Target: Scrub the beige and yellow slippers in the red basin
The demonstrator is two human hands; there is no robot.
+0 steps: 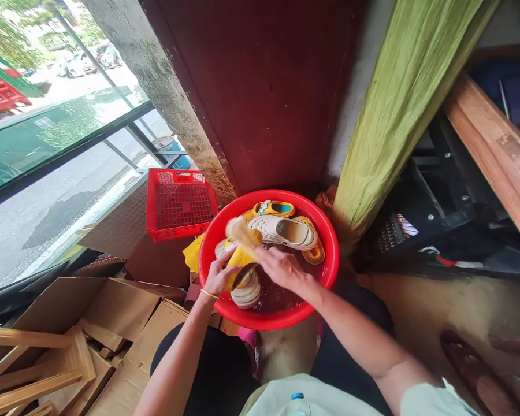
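Observation:
A round red basin (333,248) holds water and several clogs. My left hand (218,277), with a thin bracelet at the wrist, is closed around a yellow clog (242,260) at the basin's left side. In my right hand (282,267) is a light-coloured scrubbing brush (238,231), blurred by motion, its head over the toe end of that clog. Behind lie a white clog (272,229) and a yellow clog with a cartoon decoration (262,209). Another yellow clog (314,254) rests at the right. Below the held clog shows a white clog (246,294).
A red plastic crate (182,208) stands left of the basin. Cardboard boxes (143,346) and a wooden stool (65,364) fill the lower left. A dark red door (268,104) rises behind, with a green curtain (381,127) at its right. Someone's foot (463,358) is at the lower right.

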